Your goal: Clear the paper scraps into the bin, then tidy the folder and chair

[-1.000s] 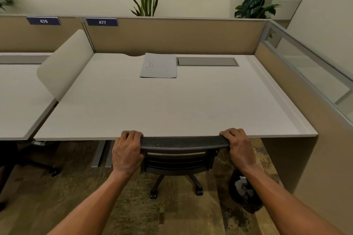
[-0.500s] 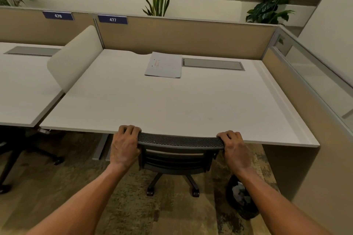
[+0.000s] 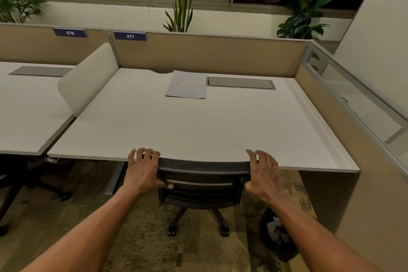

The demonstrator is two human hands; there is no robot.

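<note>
chair (image 3: 203,181) tucked under desk (image 3: 154,130) at 6 o'clock | left hand (image 3: 142,172) and right hand (image 3: 261,174) at backrest corners, fingers loosened, thumbs touching | folder (image 3: 186,84) flat at 12 o'clock | bin (image 3: 278,236) on floor at 4 o'clock, scraps inside

From where I watch, the chair (image 3: 203,181) sits tucked against the near edge of the desk (image 3: 198,130), its backrest top level with the desktop, my left hand (image 3: 143,172) and right hand (image 3: 262,174) at either end of that backrest. The folder (image 3: 186,84) lies flat at the far middle of the desk, just left of a cable hatch (image 3: 241,83) set into the surface. A partition (image 3: 209,55) runs behind the desk, with plants (image 3: 182,4) beyond it. A curved divider (image 3: 88,79) stands on the left between this desk and the neighbouring one. The bin (image 3: 278,236), paper scraps (image 3: 276,231) inside it, stands on the floor below the desk's right corner.
</note>
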